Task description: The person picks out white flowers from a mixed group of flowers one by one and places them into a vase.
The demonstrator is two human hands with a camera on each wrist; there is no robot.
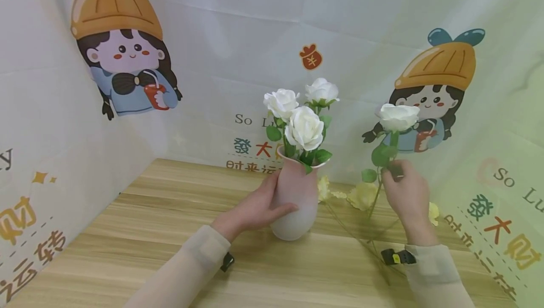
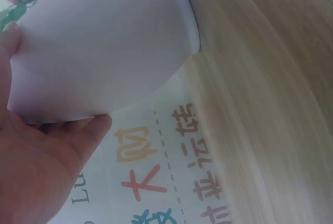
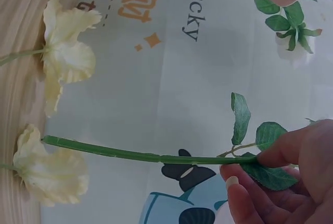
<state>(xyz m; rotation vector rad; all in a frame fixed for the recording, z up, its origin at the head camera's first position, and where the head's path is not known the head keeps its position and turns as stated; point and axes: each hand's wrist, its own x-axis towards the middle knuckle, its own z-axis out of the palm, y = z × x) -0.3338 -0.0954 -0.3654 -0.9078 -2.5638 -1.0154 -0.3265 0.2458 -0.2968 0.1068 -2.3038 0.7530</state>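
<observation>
A pink-to-white vase stands on the wooden table with white roses and green leaves rising from its wavy mouth. My left hand grips the vase from the left, thumb across its front and the other fingers behind it. To the right of the vase, my right hand pinches the stem of a single white rose, held upright. In the right wrist view the green stem runs out from between thumb and fingers, its cut end free; the bloom is out of that view.
Pale yellow flowers with long thin stems lie on the table, behind and beneath the right hand. A white printed cloth with cartoon figures and lettering hangs round the table's back and sides.
</observation>
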